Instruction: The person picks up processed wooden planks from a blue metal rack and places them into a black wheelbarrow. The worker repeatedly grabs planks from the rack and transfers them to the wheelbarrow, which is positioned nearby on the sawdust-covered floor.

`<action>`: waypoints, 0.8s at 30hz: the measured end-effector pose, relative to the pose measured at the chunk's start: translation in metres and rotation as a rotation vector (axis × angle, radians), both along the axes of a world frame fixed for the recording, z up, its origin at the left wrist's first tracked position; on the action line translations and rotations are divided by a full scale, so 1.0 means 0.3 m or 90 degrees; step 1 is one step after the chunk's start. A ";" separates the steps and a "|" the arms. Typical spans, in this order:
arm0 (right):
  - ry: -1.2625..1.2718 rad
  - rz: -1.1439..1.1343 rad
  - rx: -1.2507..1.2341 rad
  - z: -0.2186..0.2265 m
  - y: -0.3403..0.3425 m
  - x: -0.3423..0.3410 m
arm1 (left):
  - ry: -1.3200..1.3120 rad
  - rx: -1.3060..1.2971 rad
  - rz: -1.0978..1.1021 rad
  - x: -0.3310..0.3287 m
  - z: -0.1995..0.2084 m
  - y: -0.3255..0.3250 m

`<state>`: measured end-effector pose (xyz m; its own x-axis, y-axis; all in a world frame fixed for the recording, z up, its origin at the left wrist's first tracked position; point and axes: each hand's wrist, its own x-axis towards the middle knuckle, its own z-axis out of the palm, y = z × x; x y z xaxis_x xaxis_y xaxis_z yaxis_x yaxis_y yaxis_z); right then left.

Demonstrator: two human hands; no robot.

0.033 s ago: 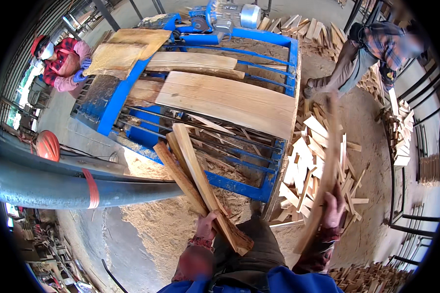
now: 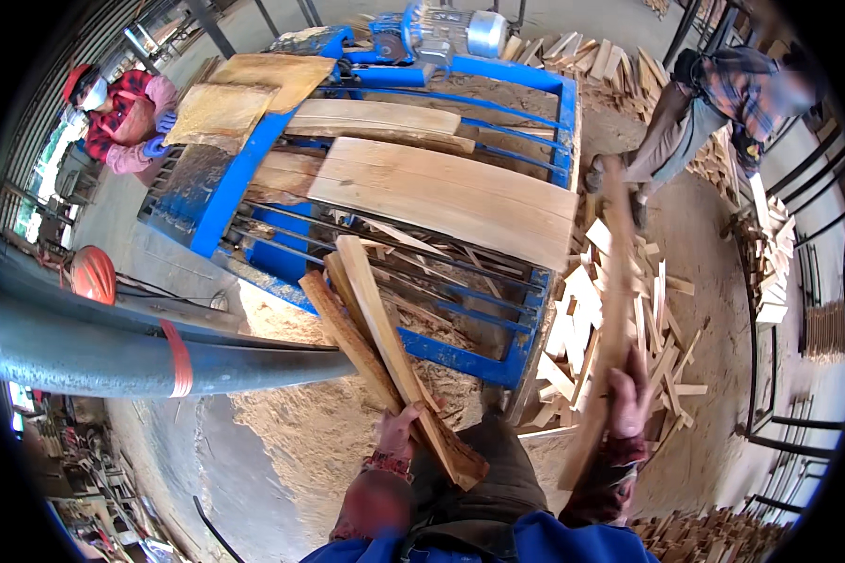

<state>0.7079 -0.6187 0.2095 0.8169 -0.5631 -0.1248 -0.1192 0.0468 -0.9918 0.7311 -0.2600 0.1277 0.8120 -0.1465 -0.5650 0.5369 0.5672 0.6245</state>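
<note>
- Near the centre, your left hand point(image 2: 399, 432) is closed around long, narrow, pale-brown wooden strips point(image 2: 377, 314), slanting away to the left.
- On the right, your right hand point(image 2: 632, 399) grips a long, narrow brown wooden plank point(image 2: 616, 281), blurred, in front of heaped pale wooden offcuts point(image 2: 575, 324).
- Farther off, a broad, flat, pale wooden board point(image 2: 451, 197) lies on the blue metal-framed machine point(image 2: 455, 357).

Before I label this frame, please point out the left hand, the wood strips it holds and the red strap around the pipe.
Left hand point(image 2: 398, 431): head view, its back.
Wood strips point(image 2: 377, 317): head view, pale strip's face.
Red strap point(image 2: 176, 357): head view, its middle.
</note>
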 end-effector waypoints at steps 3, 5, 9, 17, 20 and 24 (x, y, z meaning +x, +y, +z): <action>0.030 0.288 0.083 0.040 0.239 0.112 | 0.024 0.016 0.009 0.017 0.042 0.000; -0.019 0.411 0.083 0.070 0.428 0.183 | 0.016 0.046 -0.002 -0.004 -0.007 0.025; -0.108 0.538 -0.082 -0.054 0.685 0.247 | 0.079 -0.056 0.053 -0.014 0.040 0.038; -0.118 0.523 -0.299 -0.132 0.812 0.229 | -0.016 -0.087 0.121 -0.062 -0.037 0.035; -0.120 0.509 -0.318 -0.134 0.812 0.216 | -0.057 -0.060 0.115 -0.034 0.046 0.007; -0.079 0.529 -0.187 -0.105 0.767 0.229 | -0.036 0.022 0.071 -0.015 0.065 0.011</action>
